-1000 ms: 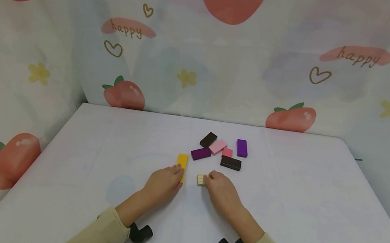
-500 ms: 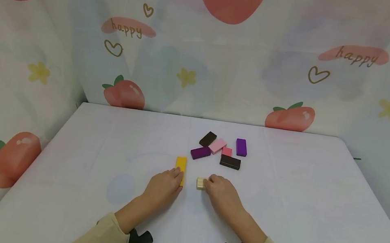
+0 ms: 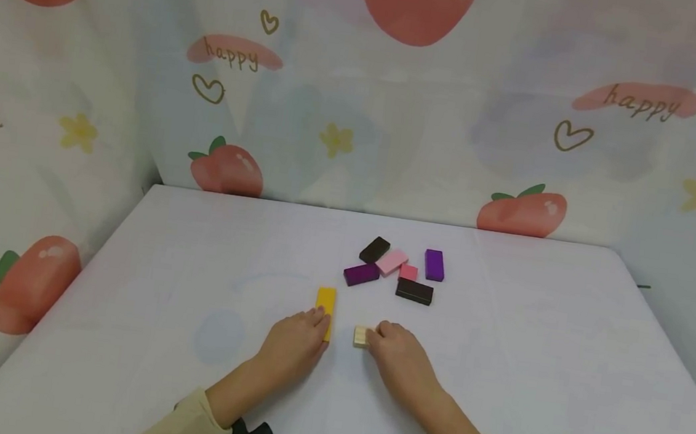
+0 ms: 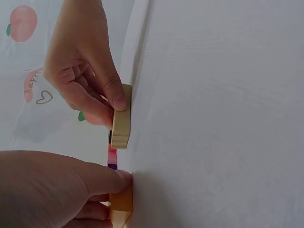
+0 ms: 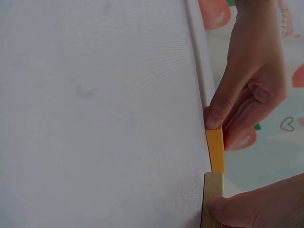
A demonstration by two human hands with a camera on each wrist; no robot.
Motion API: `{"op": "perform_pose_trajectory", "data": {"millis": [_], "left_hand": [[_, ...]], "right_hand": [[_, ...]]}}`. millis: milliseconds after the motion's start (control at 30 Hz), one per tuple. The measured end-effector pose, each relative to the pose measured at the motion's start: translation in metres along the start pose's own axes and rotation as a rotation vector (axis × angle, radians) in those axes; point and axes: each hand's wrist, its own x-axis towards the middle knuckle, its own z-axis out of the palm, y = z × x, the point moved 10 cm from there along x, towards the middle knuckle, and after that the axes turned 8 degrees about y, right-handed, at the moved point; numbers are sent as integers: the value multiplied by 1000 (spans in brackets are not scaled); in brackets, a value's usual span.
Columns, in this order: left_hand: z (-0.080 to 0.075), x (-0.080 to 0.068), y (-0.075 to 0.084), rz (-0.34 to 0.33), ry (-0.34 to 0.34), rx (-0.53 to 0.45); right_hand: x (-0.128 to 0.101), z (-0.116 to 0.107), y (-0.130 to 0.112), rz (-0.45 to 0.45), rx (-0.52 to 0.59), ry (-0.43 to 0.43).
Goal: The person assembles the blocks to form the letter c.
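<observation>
Two blocks are set apart near the table's front edge — the yellow block pinched by the left hand, the beige block by the right hand — while six more are left clustered toward the back edge.

Both forearms, in tan sleeves, reach forward over the counter and angle toward each other. The left hand lies low on the counter, knuckles up, its thumb and fingers pinching a yellow block. Just right of it, the right hand lies the same way, its fingertips pinching a beige block.
</observation>
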Motion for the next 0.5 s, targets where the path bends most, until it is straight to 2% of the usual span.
{"op": "perform_pose_trajectory", "data": {"millis": [500], "left_hand": [[0,-5,3,-15,-12,-15]], "right_hand": [[-4,-3,-2,-7,-2,44]]}}
